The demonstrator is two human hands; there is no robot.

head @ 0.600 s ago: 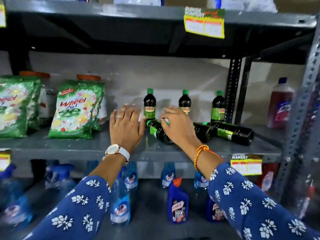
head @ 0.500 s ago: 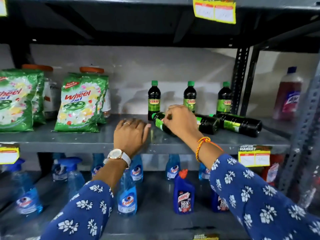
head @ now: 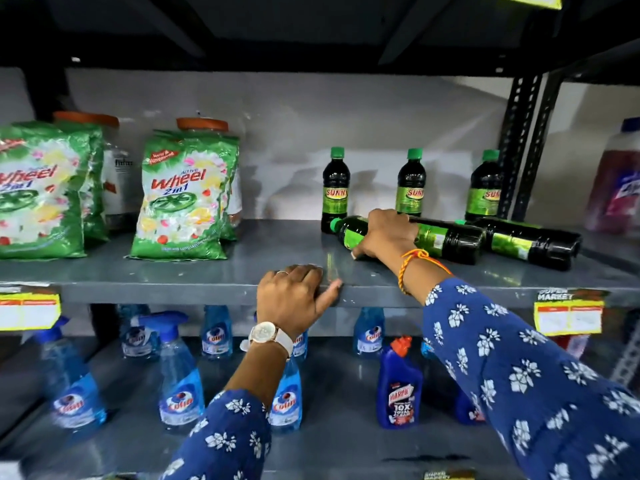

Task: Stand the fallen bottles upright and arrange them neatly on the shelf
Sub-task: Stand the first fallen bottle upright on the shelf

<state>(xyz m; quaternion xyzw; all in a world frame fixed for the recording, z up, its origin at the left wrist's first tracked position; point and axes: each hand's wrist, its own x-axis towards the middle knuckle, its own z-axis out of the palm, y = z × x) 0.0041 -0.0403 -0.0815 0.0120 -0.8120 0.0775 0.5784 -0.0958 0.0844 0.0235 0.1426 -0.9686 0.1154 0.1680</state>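
Three dark bottles with green caps and green labels stand upright at the back of the grey shelf (head: 194, 271): one on the left (head: 335, 190), one in the middle (head: 410, 183), one on the right (head: 485, 188). In front of them lie fallen bottles of the same kind. My right hand (head: 384, 233) is closed over the nearest fallen bottle (head: 349, 232), whose cap points left. Behind it lies a second fallen bottle (head: 450, 240), and a third (head: 530, 244) lies further right. My left hand (head: 294, 299) rests on the shelf's front edge, holding nothing.
Green detergent packs (head: 187, 195) and orange-lidded jars (head: 202, 124) fill the left of the shelf. A pink-red bottle (head: 616, 188) stands beyond the black upright post (head: 519, 147). Blue spray bottles (head: 180, 379) and a dark blue cleaner bottle (head: 400, 386) stand on the shelf below.
My left hand has drawn back from the shelf surface to its front edge. My right hand stays over the nearest fallen bottle, fingers wrapped lower around it. The view has moved closer.
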